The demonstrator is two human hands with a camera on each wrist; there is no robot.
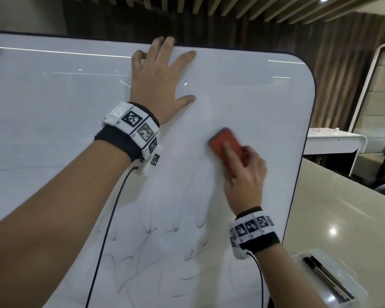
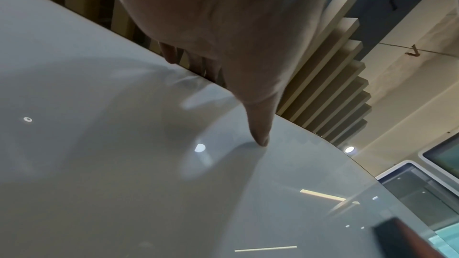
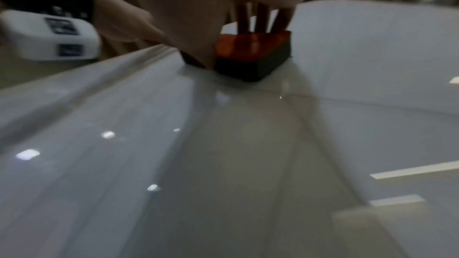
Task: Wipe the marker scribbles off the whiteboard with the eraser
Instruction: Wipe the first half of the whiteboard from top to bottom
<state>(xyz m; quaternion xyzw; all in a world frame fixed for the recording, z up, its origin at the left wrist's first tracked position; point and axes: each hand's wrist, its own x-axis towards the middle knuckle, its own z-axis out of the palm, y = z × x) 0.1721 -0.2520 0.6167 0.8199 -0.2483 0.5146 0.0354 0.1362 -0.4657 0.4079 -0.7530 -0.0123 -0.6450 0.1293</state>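
The large whiteboard point(image 1: 53, 107) leans away from me, its upper part wiped clean. Faint black marker scribbles point(image 1: 151, 232) curl across its lower part. My left hand point(image 1: 165, 81) lies against the board near the top, thumb point(image 2: 261, 134) pressing the surface and middle fingers hooked over the top edge. My right hand point(image 1: 242, 172) grips the red eraser point(image 1: 222, 143) and holds its dark felt flat on the board, right of centre. The eraser point(image 3: 250, 62) is blurred in the right wrist view, and one corner of the eraser point(image 2: 402, 238) shows in the left wrist view.
A beige table point(image 1: 331, 207) runs along the board's right side. On it at the near right sits a white tray point(image 1: 356, 292) holding black markers point(image 1: 327, 276). A white desk point(image 1: 333, 138) stands further back. Black cables hang from both wristbands across the board.
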